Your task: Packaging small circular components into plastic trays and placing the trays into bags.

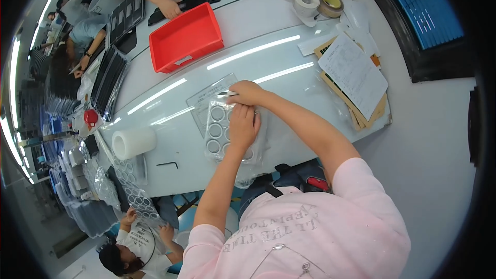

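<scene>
A clear plastic pack of white rings (214, 132) lies on the table in front of me, the rings in rows. My left hand (244, 128) rests on the pack with its fingers stretched forward, pressing on the film. At the pack's far edge my right hand (247, 93) is closed, its fingers pinched. A small slim light-and-dark thing (225, 93) sticks out from those fingers, too small to name. Under the pack, a sheet with printed lines (194, 107) shows at its left and far sides.
Left stand a white roll (133, 143) and a hex key (168, 164). A red tray (187, 39) sits at the far side, near a co-worker's hand (168, 7). Papers (356, 75) and tape rolls (330, 4) are at right. Another person (139, 245) handles ring sheets at lower left.
</scene>
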Tool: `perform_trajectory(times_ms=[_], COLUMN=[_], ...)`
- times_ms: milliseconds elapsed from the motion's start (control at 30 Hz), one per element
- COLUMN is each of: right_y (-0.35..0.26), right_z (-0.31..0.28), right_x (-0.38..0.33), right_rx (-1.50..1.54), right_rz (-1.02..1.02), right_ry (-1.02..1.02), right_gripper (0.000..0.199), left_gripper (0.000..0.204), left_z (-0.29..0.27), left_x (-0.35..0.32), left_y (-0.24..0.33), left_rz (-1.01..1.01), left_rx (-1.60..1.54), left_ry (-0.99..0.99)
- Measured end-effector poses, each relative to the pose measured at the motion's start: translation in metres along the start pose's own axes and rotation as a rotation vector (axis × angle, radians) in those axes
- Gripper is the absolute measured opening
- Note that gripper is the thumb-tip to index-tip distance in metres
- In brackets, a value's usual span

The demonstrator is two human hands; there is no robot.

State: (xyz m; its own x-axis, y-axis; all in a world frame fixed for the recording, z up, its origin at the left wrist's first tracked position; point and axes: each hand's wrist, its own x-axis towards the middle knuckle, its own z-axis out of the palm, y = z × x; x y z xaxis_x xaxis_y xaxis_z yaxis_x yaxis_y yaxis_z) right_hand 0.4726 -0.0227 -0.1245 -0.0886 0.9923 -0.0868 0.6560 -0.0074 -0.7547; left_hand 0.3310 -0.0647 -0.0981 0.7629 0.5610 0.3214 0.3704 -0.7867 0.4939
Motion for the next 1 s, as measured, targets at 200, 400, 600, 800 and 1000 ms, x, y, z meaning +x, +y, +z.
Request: perform_trajectory(times_ms=[200, 400, 600, 800, 1000], right_y=[0.043, 0.054, 0.034, 0.002, -0.003], right_z=[-0.018, -0.006, -0.023, 0.010, 0.003], right_x=[-0.060, -0.057, -0.035, -0.012, -0.029], right_rx=[0.018, 0.108, 0.236, -0.129, -0.043], right_rz=[0.435, 0.479, 0.247, 0.137, 0.238], right_ry=[0.253, 0.357, 0.280, 0.231, 0.213], right_gripper=[0.033, 0.030, 0.033, 0.021, 0.021], left_gripper=[0.035, 0.034, 0.029, 0.042, 0.070], left_z=[-0.001, 0.003, 0.000, -0.021, -0.027], left_x=[-0.021, -0.015, -0.009, -0.003, 0.020], left_y=[0.021, 0.023, -0.004, -0.047, -0.048], left_rz=[0.146, 0.155, -0.075, -0.594, -0.666], left_rx=[-0.066, -0.099, -0.125, 0.195, -0.047], left_ry=[-0.148, -0.149, 0.075, -0.096, -0.279])
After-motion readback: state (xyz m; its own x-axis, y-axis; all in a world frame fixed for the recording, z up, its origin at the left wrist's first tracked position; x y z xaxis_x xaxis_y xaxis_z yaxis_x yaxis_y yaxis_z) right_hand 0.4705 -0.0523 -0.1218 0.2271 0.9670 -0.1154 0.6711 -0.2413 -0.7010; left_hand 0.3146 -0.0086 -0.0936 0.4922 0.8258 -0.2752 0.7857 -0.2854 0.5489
